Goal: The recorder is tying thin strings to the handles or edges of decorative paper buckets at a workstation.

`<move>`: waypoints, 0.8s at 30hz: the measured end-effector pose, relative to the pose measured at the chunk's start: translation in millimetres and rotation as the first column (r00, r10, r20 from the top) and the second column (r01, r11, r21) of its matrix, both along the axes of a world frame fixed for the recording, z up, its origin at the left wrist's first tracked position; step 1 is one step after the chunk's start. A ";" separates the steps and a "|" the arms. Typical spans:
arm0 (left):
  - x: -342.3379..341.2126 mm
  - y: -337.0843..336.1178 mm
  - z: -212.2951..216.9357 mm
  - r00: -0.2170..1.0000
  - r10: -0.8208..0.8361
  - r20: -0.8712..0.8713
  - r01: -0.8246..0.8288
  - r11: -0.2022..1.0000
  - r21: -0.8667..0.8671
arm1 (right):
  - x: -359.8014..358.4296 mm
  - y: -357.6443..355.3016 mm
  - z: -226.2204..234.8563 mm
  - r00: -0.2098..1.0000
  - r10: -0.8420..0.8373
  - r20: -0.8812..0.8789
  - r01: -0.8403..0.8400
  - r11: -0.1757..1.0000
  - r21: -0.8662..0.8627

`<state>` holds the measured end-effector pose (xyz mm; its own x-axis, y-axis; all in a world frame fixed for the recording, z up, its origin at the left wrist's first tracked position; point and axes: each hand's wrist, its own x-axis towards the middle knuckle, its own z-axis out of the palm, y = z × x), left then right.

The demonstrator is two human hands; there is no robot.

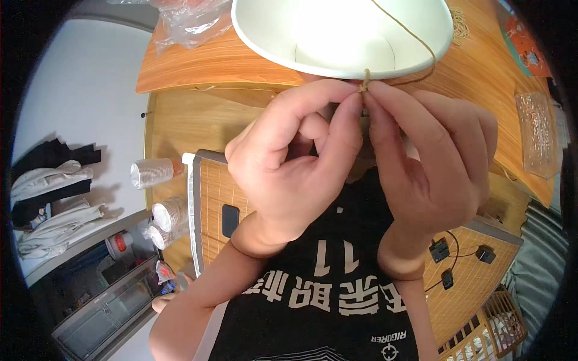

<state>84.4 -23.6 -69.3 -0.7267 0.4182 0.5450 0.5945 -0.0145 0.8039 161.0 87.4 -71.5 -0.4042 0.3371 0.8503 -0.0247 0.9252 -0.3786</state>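
Observation:
A tan twine cord (415, 37) runs out of a large white bucket-like container (265, 39), over its rim and down to a small knot just below the near edge. My left hand (295, 144) pinches the knot between thumb and forefinger. From the other side, my right hand (433, 156) grips the same bit of cord with thumb and forefinger, its other fingers curled. Both sets of fingertips nearly meet at the rim. The container lies tipped with its bright inside showing. What the fingertips cover of the cord is hidden.
The container rests on a wooden table (180, 69). Clear plastic bags (195, 24) lie at its far left, a coil of twine (459, 27) behind the rim, and a clear ribbed plastic package (536, 135) at the right edge. Stacked cups (155, 174) stand lower left.

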 end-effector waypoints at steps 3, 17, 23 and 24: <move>-0.3 -0.7 -1.4 1.000 -0.014 0.009 0.014 1.000 0.002 | -3.4 3.0 -4.6 0.999 -0.001 -0.034 0.002 1.000 0.024; -4.1 3.0 -2.6 0.985 -0.085 0.152 0.069 0.992 0.102 | -0.9 -18.3 -3.1 0.998 0.041 0.056 -0.020 0.944 -0.330; -6.3 3.2 -3.3 0.965 -0.134 0.224 0.098 0.981 0.165 | -1.5 -28.4 -2.2 0.978 0.203 -0.052 -0.177 0.667 -0.724; -6.2 3.1 -3.6 0.966 -0.137 0.218 0.103 0.982 0.159 | -1.7 -28.7 -3.8 0.955 0.248 -0.166 -0.276 0.521 -0.807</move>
<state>78.2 -20.5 -72.9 -0.7875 0.4387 0.4329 0.3838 -0.2006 0.9014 159.3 58.7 -75.3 -0.5753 0.7699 0.2762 -0.2357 0.1673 -0.9573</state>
